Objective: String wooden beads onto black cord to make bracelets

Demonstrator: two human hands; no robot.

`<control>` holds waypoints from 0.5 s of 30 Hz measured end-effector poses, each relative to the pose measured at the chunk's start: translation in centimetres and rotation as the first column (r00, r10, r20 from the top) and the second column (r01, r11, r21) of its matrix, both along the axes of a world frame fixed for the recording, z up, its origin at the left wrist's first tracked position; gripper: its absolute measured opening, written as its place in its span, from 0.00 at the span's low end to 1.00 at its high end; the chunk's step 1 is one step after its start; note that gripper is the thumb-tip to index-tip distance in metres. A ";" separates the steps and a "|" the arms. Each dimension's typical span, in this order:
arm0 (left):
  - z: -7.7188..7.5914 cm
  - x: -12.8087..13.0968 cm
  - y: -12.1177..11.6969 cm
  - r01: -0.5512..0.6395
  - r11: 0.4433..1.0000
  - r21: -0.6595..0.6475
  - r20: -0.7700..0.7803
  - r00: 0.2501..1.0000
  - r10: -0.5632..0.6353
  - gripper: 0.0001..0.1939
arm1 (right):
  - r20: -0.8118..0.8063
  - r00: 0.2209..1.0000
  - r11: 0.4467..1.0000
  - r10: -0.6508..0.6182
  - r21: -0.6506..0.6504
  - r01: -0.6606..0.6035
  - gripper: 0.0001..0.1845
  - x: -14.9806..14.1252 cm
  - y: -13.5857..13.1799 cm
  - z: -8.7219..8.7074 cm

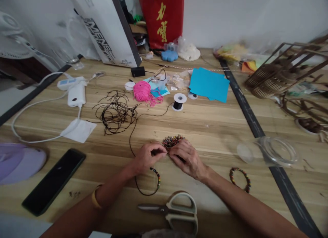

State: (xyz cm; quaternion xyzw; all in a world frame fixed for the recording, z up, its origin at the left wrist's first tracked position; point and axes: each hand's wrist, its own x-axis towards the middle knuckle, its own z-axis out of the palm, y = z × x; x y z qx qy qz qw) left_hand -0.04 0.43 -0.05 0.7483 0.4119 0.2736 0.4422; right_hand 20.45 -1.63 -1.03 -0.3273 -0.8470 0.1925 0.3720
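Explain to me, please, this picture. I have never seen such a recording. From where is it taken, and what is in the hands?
There is no machine here, only a person's bare left hand and right hand. One camera, worn on the head, looks forward and down. The fingertips come close together beside a pile of small beads; what they hold is too small to tell. A black cord, partly strung with beads, loops near the left hand. On the wooden table also lie scissors, a beaded bracelet, a spool, pink yarn and a smartphone.
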 end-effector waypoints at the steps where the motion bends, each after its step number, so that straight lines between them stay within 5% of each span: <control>1: 0.0 0.0 0.0 0.003 1.000 0.004 -0.006 1.000 -0.003 0.04 | -0.005 1.000 1.000 0.000 0.003 0.000 0.04 0.0 0.0 -0.1; 15: 0.2 0.1 -0.1 -0.006 0.999 0.040 -0.010 1.000 0.006 0.03 | -0.029 1.000 1.000 0.001 0.010 -0.001 0.04 -0.1 0.1 -0.3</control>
